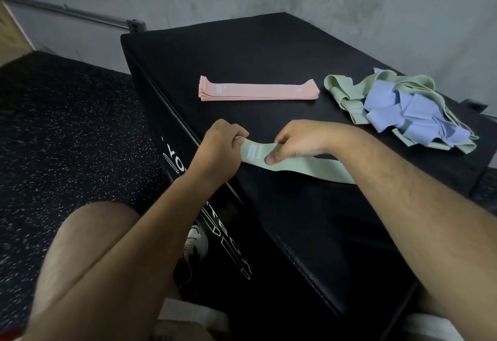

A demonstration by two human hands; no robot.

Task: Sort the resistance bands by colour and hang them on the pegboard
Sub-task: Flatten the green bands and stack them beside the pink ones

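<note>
Near the left edge of the box point(242, 52), at 6 o'clock from the pink stack point(258, 91), we hold one green band point(295, 164) between both hands. Our left hand point(220, 144) curls its fingers over the band's left end, with the fingertips tucked under and out of sight. Our right hand point(298, 139) pinches the band just beside it, thumb point(271, 159) pressed flat on top; its other fingers curl on the far side, tips hidden. The band then runs toward 4 o'clock and vanishes under our right forearm point(403, 192), so we cannot see its far end. A pale label point(254, 151) on it is too blurred to read. White lettering point(174, 163) on the box's side is partly covered by our left forearm point(161, 219). At 2 o'clock from the hands lies a tangled pile point(403, 114) of green and blue bands. We cannot count them, and the pile reaches close to the box's right edge. Bare black top lies between pile, stack and hands. Speckled floor point(67, 114) shows at 9 o'clock, and a shoe point(196, 243) at 6, beside the box.
</note>
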